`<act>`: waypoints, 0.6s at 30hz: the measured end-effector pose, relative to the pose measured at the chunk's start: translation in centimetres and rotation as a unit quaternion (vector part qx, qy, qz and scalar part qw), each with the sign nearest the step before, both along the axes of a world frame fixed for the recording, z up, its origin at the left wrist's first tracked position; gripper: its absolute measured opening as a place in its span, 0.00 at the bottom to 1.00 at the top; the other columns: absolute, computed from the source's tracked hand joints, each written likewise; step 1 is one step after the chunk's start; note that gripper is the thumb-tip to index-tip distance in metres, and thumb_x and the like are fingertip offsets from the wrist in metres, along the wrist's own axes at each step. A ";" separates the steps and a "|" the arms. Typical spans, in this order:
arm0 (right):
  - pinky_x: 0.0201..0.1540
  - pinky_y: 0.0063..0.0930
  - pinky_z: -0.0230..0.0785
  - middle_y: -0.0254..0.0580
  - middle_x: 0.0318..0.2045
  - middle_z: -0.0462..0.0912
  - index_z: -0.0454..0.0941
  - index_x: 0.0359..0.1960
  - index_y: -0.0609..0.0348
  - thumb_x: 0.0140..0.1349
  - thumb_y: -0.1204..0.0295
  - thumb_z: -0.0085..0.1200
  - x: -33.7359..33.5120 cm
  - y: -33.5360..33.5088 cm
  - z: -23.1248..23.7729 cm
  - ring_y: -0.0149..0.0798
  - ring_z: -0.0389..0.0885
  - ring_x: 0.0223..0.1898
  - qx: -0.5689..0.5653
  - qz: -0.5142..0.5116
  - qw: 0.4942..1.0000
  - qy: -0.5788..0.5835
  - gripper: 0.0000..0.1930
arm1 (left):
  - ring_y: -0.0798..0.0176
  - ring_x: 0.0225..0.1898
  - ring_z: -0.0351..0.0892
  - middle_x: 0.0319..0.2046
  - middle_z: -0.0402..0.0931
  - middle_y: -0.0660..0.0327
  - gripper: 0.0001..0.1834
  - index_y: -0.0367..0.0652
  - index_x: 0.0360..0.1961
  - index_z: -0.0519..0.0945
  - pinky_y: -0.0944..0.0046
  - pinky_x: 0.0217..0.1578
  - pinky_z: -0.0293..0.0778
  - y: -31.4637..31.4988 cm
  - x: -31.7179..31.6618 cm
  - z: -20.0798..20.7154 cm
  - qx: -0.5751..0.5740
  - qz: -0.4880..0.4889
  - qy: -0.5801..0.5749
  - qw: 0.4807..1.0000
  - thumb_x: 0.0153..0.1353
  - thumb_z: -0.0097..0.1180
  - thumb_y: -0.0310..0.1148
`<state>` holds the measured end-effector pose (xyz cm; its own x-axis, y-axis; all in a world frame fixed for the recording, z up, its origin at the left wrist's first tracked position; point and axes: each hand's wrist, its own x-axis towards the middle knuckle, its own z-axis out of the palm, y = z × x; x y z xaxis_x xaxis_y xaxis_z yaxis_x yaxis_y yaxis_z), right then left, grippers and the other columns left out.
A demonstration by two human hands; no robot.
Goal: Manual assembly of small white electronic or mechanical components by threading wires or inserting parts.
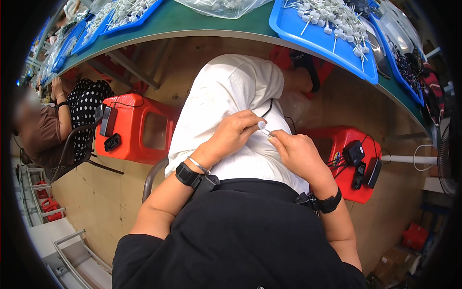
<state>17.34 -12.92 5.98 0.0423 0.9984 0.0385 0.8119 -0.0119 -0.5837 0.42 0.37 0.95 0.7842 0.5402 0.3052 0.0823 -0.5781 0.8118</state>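
Above my lap, my left hand (pixel 236 132) pinches a small part with a round white plastic head (pixel 261 125) and a thin stem. My right hand (pixel 299 153) closes thumb and fingers on the thin metal-looking stem (pixel 269 133) just to the right of that head. Whether the stem belongs to the white part or is a separate pin or tool, I cannot tell. Both hands are close together over my white trousers (pixel 226 91). Many similar white-headed parts lie heaped in a blue tray (pixel 281 24) on the table at the far right.
The green table (pixel 211 25) curves across the far side, bearing more blue trays (pixel 130 26) and a clear plastic bag (pixel 226 7). Red stools stand at left (pixel 125 144) and right (pixel 353 190), with black devices and cables on them. A seated person (pixel 45 127) works at far left; a fan (pixel 447 159) stands at right.
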 end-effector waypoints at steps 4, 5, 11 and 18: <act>0.26 0.46 0.70 0.51 0.18 0.78 0.76 0.34 0.60 0.70 0.66 0.53 0.0 0.0 0.1 0.54 0.80 0.21 0.030 -0.002 0.999 -0.026 0.10 | 0.57 0.32 0.78 0.32 0.79 0.57 0.08 0.39 0.42 0.84 0.62 0.36 0.73 -0.1 -0.1 -0.1 -0.020 0.002 0.002 1.000 0.63 0.58 0.22; 0.26 0.46 0.70 0.51 0.18 0.78 0.76 0.34 0.60 0.70 0.66 0.53 0.0 0.0 0.0 0.54 0.80 0.21 0.030 -0.002 0.999 -0.026 0.10 | 0.58 0.32 0.78 0.32 0.79 0.57 0.08 0.39 0.42 0.84 0.62 0.36 0.73 0.0 -0.1 -0.2 -0.018 0.001 -0.003 1.000 0.63 0.58 0.22; 0.24 0.44 0.69 0.50 0.17 0.77 0.76 0.33 0.60 0.69 0.67 0.54 0.2 0.1 -0.3 0.53 0.79 0.20 0.045 -0.002 0.998 -0.034 0.10 | 0.58 0.33 0.79 0.33 0.79 0.57 0.07 0.39 0.42 0.84 0.62 0.36 0.74 0.0 0.0 -0.3 -0.016 -0.006 -0.005 1.000 0.63 0.58 0.22; 0.24 0.44 0.70 0.50 0.17 0.77 0.76 0.33 0.60 0.69 0.68 0.54 0.2 0.0 -0.5 0.53 0.79 0.20 0.048 -0.002 0.998 -0.033 0.09 | 0.57 0.34 0.79 0.33 0.79 0.57 0.08 0.39 0.42 0.84 0.62 0.37 0.74 -0.1 -0.1 -0.3 -0.014 -0.004 0.001 1.000 0.63 0.58 0.22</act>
<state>17.50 -12.89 5.51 0.0400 0.9897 0.1371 0.8491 0.0386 -0.5268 0.34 0.28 0.66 0.7890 0.5425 0.2884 0.0793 -0.5554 0.8278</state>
